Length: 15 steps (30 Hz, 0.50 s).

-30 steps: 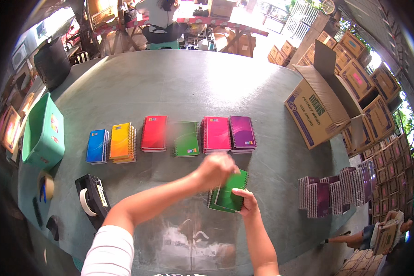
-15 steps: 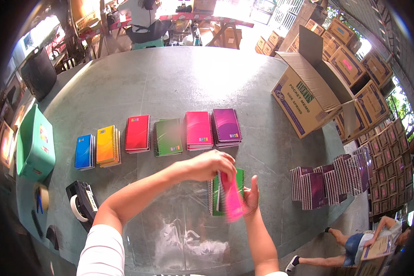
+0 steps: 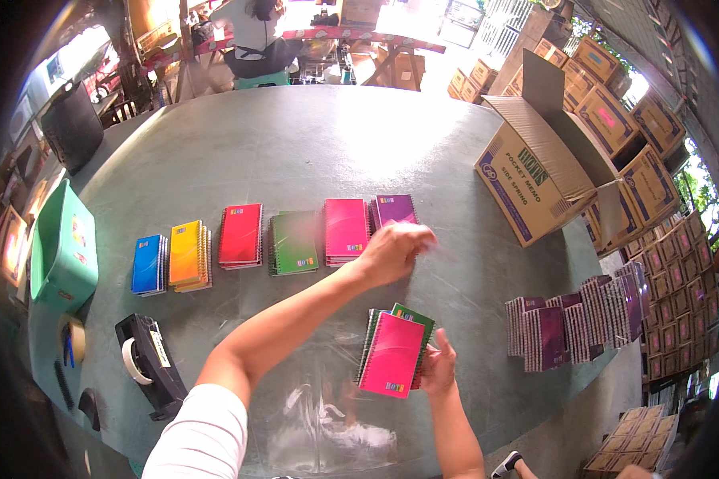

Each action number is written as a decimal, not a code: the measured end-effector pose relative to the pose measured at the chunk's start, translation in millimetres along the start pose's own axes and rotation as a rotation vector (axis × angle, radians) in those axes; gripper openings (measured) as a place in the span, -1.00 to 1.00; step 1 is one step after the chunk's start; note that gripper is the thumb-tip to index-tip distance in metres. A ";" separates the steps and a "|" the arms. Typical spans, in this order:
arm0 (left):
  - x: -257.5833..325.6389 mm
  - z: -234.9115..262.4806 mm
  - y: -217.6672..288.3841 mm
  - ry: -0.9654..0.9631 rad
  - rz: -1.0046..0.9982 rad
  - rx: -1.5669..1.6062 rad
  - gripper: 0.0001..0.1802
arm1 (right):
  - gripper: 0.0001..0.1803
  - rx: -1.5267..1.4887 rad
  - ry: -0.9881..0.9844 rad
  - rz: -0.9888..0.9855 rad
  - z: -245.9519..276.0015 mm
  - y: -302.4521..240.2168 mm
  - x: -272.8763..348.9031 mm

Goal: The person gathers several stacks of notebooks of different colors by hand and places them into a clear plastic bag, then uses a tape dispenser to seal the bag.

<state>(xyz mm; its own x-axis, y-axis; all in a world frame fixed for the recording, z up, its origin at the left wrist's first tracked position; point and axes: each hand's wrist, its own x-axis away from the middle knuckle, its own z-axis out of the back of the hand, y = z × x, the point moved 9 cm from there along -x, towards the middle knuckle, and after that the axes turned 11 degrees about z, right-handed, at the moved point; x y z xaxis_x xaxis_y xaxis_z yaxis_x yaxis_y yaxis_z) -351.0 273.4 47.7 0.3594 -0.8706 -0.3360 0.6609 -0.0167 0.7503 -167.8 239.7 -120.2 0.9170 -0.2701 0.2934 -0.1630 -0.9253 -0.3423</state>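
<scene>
Over the near edge of the purple notebook stack [image 3: 395,210] is my left hand [image 3: 398,254], its fingers curled and smeared by motion. What they hold, if anything, does not show. My right hand [image 3: 439,366] grips the right side of a small pile of spiral notebooks, thumb raised and fingers partly hidden by it. On top lies a pink notebook [image 3: 391,355], with a green notebook [image 3: 427,319] sticking out askew beneath. Beyond my arms runs a row of stacks: blue [image 3: 147,265], yellow [image 3: 186,251], red [image 3: 240,235], green [image 3: 287,247] and pink [image 3: 346,227] notebooks.
More purple notebooks [image 3: 547,335] stand at the right table edge, near an open carton [image 3: 527,180]. At left are a green plastic bin [image 3: 64,247], a black tape dispenser [image 3: 152,359] and a tape roll [image 3: 73,339]. Stacked boxes [image 3: 671,295] fill the right; a person sits beyond the table.
The pink notebook has come down onto the green ones by my right hand. My left hand has let it go and moved away to the purple stack.
</scene>
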 end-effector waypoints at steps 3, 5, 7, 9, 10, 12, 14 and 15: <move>53.3 -35.1 44.9 -0.546 -0.259 0.172 -0.68 | -0.17 -0.023 0.089 0.387 -18.9 -22.5 -7.4; 94.0 -45.6 49.3 -0.493 -0.441 -0.064 -0.74 | -0.29 -0.007 0.031 0.129 -29.5 1.3 -2.4; 80.2 -42.9 13.0 -0.580 -0.226 0.233 -0.64 | -0.37 0.295 0.026 0.126 13.6 5.5 3.7; 52.9 -2.0 -52.1 -0.170 0.003 -0.344 -0.59 | -0.57 0.126 0.021 0.062 24.0 17.0 7.4; 53.3 20.9 -79.9 0.037 0.153 -0.673 -0.57 | -0.61 0.075 0.027 0.058 22.0 18.9 6.2; 69.1 29.0 -113.3 0.051 0.118 -0.925 -0.55 | -0.69 -0.021 0.113 0.095 -11.3 17.0 0.1; 68.2 30.6 -102.0 -0.001 0.122 -0.873 -0.68 | -0.68 0.009 0.092 0.138 -11.7 8.7 -6.1; 68.8 29.7 -95.3 -0.032 0.127 -0.849 -0.74 | -0.67 0.020 0.084 0.157 -7.6 7.3 -6.8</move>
<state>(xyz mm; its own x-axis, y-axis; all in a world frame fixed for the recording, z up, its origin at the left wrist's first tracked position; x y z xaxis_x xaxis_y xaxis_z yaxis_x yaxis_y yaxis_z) -408.8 200.5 -30.0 0.4537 -0.8545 -0.2528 0.8906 0.4444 0.0961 -178.0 232.8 -118.0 0.8469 -0.4333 0.3083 -0.2941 -0.8646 -0.4073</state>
